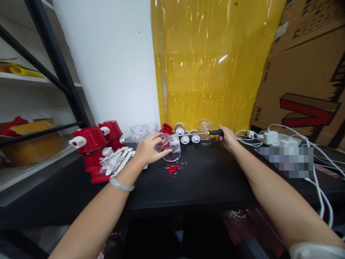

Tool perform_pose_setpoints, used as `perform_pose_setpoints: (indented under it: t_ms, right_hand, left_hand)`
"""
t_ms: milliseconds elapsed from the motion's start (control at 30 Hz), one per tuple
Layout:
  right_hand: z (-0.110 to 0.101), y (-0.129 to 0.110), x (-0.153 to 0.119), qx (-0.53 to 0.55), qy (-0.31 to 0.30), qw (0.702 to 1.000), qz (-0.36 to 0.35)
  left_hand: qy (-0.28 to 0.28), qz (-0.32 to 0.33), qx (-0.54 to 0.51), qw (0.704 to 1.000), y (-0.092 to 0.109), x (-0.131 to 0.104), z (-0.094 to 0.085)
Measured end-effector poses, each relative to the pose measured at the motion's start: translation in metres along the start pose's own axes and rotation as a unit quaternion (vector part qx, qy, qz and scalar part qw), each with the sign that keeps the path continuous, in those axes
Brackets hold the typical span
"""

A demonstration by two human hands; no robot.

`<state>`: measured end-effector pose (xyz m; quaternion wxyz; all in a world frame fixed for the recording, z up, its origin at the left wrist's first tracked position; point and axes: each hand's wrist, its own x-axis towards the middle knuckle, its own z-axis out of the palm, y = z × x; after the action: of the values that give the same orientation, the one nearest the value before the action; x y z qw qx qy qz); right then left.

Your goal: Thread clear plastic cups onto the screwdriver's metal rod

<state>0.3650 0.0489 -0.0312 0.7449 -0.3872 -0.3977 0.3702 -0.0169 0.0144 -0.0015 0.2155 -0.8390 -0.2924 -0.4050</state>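
Note:
My left hand (149, 149) is closed around the side of a clear plastic cup-like part (175, 148), tilted above the black table. In my right hand (228, 138) is a screwdriver (215, 132) with a black and yellow handle, held level. Its long shaft points left, and the tip reaches the clear part; whether it touches is too small to tell. Small red pieces (173, 169) and several tiny metal pins or screws lie on the table just below. Behind the shaft rest several white-ended cylinders (184, 139) and a red cup-shaped part (166, 128).
Red housings with white knobs (90, 151) stand at the left, beside a pile of white and clear parts (115, 160). More clear cups (144, 131) sit at the back. White cables and chargers (271, 137) lie at the right, near a large cardboard box (299, 82).

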Motion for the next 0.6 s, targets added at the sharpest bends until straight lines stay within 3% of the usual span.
perform_pose_setpoints:
  t_ms: [200, 467, 600]
  right_hand:
    - [-0.0010, -0.0072, -0.0033, 0.103, -0.020, 0.994, 0.021]
    - [-0.0006, 0.0005, 0.0004, -0.036, 0.003, 0.999, -0.017]
    - [0.0013, -0.0048, -0.0032, 0.031, 0.006, 1.000, 0.000]
  left_hand:
    - [-0.010, -0.001, -0.001, 1.000, -0.0004, -0.0012, 0.0009]
    - [-0.004, -0.010, -0.008, 1.000, -0.0003, -0.0003, 0.0001]
    - [-0.008, -0.005, -0.006, 1.000, -0.0003, -0.0007, 0.0004]
